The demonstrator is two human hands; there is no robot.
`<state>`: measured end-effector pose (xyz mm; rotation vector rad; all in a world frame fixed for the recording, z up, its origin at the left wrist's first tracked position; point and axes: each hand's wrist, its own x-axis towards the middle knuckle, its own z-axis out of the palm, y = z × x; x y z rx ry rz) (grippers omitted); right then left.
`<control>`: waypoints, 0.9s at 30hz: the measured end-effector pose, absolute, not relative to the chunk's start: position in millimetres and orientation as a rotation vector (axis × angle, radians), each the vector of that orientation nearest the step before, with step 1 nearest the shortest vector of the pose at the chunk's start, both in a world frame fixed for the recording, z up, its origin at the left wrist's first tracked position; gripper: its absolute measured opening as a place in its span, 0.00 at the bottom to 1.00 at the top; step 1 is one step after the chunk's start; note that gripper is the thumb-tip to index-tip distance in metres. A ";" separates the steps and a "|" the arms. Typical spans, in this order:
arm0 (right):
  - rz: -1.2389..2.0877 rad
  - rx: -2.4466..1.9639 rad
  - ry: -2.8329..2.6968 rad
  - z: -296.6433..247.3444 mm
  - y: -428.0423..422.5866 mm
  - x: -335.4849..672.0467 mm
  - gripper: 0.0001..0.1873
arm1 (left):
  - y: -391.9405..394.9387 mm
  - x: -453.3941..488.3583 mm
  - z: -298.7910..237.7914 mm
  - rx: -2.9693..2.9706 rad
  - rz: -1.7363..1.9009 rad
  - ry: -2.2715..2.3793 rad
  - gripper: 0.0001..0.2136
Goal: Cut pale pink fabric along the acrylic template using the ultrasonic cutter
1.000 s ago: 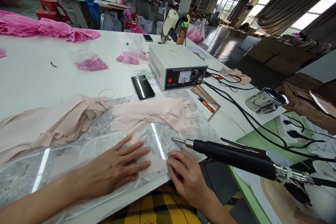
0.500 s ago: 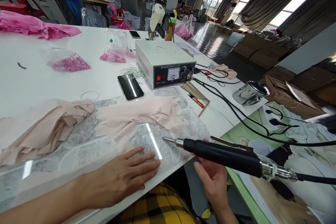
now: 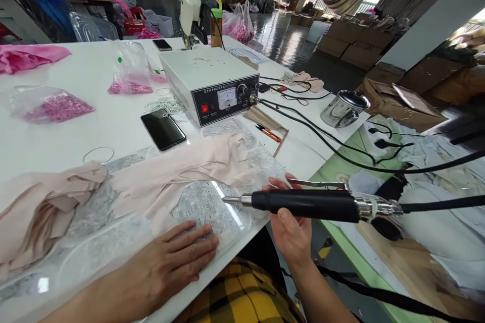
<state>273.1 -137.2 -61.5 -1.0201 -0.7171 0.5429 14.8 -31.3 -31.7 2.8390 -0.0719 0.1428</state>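
Observation:
My left hand (image 3: 166,262) lies flat near the table's front edge, fingers stretched out over the marble-patterned sheet (image 3: 204,207) under its clear cover. Just beyond it, pale pink fabric strips (image 3: 185,161) are spread in an overlapping pile. My right hand (image 3: 290,234) is wrapped from below round a black ultrasonic welding gun (image 3: 306,204), thumb on the near side and fingertips showing behind. The gun is roughly level, with its metal tip pointing left above the sheet. More pale pink fabric (image 3: 41,207) is bunched at the left.
A white welder box (image 3: 212,81) stands at the back, its black cables (image 3: 322,136) running right. Around it are a phone (image 3: 163,128), orange-handled snips (image 3: 269,133), a lidded clear cup (image 3: 344,108) and bags of pink pieces (image 3: 60,106). A green table (image 3: 341,232) adjoins at right.
The view has turned to the right, so the table things sit further left. My right hand has risen round the welding gun, its fingers now showing behind the barrel. My left hand stays flat.

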 end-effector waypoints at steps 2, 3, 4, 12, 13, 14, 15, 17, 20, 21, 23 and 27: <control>0.550 -0.998 -0.725 -60.0 -135.0 272.1 0.25 | -32.7 13.8 -33.7 2.863 0.145 -0.076 0.24; 0.547 -1.000 -0.740 -59.1 -134.0 271.9 0.25 | -34.1 13.5 -34.8 2.864 0.164 -0.057 0.23; 0.538 -1.012 -0.756 -58.2 -132.9 271.7 0.24 | -35.8 13.3 -36.0 2.858 0.191 -0.027 0.22; 0.462 -1.061 -0.791 -58.4 -116.6 267.9 0.18 | -41.9 13.0 -38.4 2.870 0.266 0.037 0.21; 0.460 -1.059 -0.789 -58.0 -114.6 267.7 0.18 | -41.0 13.2 -37.1 2.884 0.262 0.033 0.20; 0.458 -1.055 -0.787 -57.2 -113.1 267.8 0.17 | -39.9 13.5 -35.6 2.899 0.245 0.010 0.20; 0.456 -1.049 -0.784 -55.8 -111.9 268.0 0.17 | -38.8 13.9 -34.0 2.914 0.223 -0.019 0.20; 0.452 -1.029 -0.776 -51.9 -111.0 268.7 0.16 | -36.6 14.5 -31.2 2.935 0.182 -0.059 0.21; 0.446 -1.001 -0.767 -43.8 -113.5 270.6 0.15 | -34.8 14.7 -29.5 2.922 0.166 -0.064 0.22; 0.443 -0.995 -0.767 -40.8 -115.4 271.5 0.15 | -34.5 14.5 -29.7 2.907 0.169 -0.052 0.22; 0.435 -0.989 -0.773 -34.6 -120.7 273.5 0.14 | -34.5 13.8 -30.6 2.873 0.164 -0.055 0.23; 0.429 -0.994 -0.796 -22.7 -134.2 277.7 0.12 | -35.0 14.5 -30.4 2.827 0.184 -0.051 0.24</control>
